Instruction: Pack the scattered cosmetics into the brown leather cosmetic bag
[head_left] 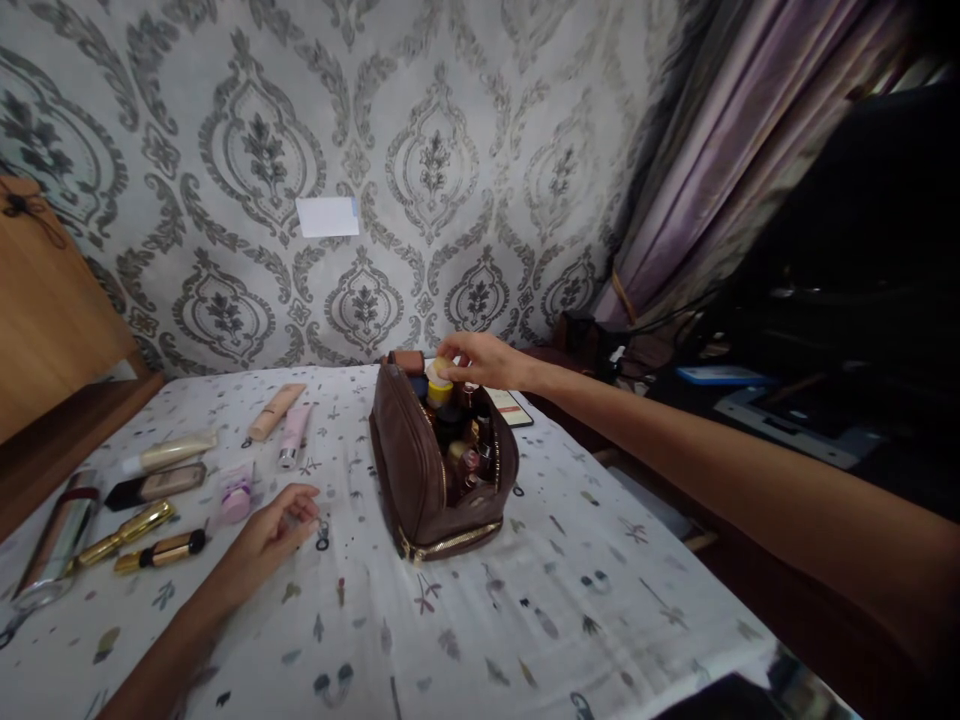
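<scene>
A brown zip-up cosmetic bag stands unzipped on the patterned cloth, with several small bottles and jars inside. Over its far end, my right hand pinches a small yellow container with a pale top, at the level of the bag's opening. Whether the container touches the other items is hidden. My left hand hovers or rests left of the bag, fingers loosely bent and slightly apart, holding nothing. Nearest to it is a small tube with a purple cap.
Left on the cloth lie a peach tube, a pink tube, a cream tube, a dark-capped tube and gold cosmetic tubes. A phone-like slab lies behind the bag. A wooden cabinet stands left.
</scene>
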